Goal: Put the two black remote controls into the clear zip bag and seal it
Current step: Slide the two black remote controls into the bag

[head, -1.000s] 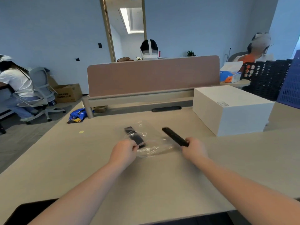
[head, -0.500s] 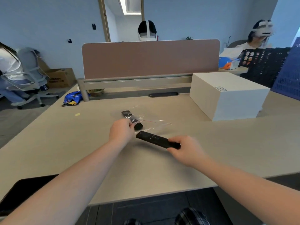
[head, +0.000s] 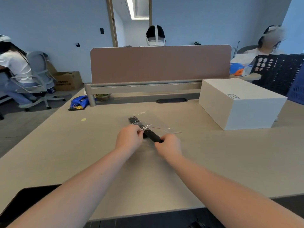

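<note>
The clear zip bag (head: 158, 123) lies on the beige desk in the middle of the view. One black remote control (head: 134, 120) lies inside it, its far end showing through the plastic. My left hand (head: 130, 138) pinches the crumpled near edge of the bag at its mouth. My right hand (head: 169, 145) grips the near end of the second black remote control (head: 152, 135), whose far end sits at the bag's mouth, right beside my left fingers. How far it is inside the bag is hard to tell.
A large white box (head: 238, 102) stands on the desk to the right. A brown partition (head: 160, 64) closes off the desk's far edge. A blue snack packet (head: 79, 102) lies at the far left. People sit beyond; black crates (head: 278, 71) at far right.
My right hand has carried the second remote control from the near right up to the bag's mouth, close to my left hand. My left hand has stayed on the bag's edge.
</note>
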Demonstrator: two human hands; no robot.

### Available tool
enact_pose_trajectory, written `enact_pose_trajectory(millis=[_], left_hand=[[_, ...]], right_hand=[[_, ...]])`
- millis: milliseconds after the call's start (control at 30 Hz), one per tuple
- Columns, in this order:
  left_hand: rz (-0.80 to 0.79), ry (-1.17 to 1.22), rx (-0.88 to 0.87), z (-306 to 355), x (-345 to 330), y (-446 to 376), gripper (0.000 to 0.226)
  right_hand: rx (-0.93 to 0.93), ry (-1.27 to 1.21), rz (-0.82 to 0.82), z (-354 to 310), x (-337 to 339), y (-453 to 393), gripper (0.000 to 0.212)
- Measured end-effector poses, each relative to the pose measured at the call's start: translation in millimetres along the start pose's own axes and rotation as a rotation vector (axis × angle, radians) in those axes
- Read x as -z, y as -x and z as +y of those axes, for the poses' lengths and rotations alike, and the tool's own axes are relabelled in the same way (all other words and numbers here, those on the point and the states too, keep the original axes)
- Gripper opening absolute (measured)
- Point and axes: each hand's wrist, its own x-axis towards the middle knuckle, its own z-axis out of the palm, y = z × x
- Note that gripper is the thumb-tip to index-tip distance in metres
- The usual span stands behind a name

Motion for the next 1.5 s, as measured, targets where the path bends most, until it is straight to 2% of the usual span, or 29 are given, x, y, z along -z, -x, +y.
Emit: enact_pose_trajectory(millis=[167,467,667,933,1067,1267,1500], left_hand=[[-0.005,0.009,-0.031,-4.5,-0.3,-0.4,0.020],[0.006,0.052,-0.096,-11.9,-4.4,-1.5,0.023],[-0.014,0.075,-0.094,-18.2,-7.0,-1.4,0.022],[-0.033,0.143,-0.167,-13.9,-4.8,4.9,0.027],[-0.032,0.148,-0.204,-12.6,-4.3,8.3,0.032],[-0.034,0.125,-0.211,-14.3,-2.7,9.8,0.018],[-0.040,0.098,-0.197,-21.5,-5.4,5.3,0.018]], right_hand=[[0.034,0.019,0.092,-9.2,-16.9,-17.7,0.018],[0.241,0.395,0.148,-10.1,-31.4,-41.7,0.019],[0.261,0.409,0.127,-13.1,-39.7,-47.3,0.016],[0.408,0.460,0.171,-14.5,-27.4,-47.5,0.018],[0.376,0.519,0.124,-15.0,-28.0,-44.1,0.027],[0.267,0.421,0.053,-14.1,-36.6,-57.7,0.020],[0.232,0.451,-0.021,-17.9,-39.8,-69.3,0.028]])
